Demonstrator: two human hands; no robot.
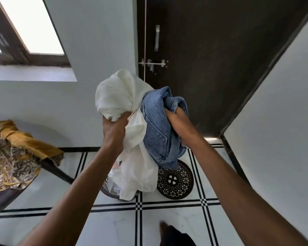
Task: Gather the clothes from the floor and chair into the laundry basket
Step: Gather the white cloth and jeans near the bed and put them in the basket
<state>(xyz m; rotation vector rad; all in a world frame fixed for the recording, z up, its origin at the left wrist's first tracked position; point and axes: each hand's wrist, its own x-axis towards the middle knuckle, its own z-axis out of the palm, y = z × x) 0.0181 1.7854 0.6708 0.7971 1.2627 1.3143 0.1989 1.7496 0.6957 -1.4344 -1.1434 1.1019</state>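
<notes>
**Both hands full of clothes above the basket**

Two bare forearms reach up from the bottom edge toward a bundle of clothes held over the laundry basket point(114, 191). On the left hand point(114, 128), the fingers are curled tight into a fist around a gathered fold of the white garment point(117, 96), which balloons above the fist and also hangs below it in a long loose sheet. That sheet's lower end drapes down into the basket's mouth and hides most of its rim. On the right hand point(178, 123), the fingers are pushed into the folds of the blue jeans point(156, 128) and closed on the denim; the fingertips themselves are buried in the cloth, so how far they curl cannot be told. The jeans bunch beside the white garment, touching it, with one seamed edge hanging down above the basket's right side.

Just right of the basket, a dark perforated round lid point(175, 181) lies flat on the white tiled floor point(114, 226), which is crossed by thin black lines. Well to the left of the basket stands a dark chair point(57, 171) with a mustard and patterned cloth point(16, 153) heaped on it. Behind the basket, a dark wooden door point(212, 68) with a metal latch is shut; a window sits high up to the left of it. Nearer than the basket, a foot point(164, 227) shows at the bottom edge.
</notes>
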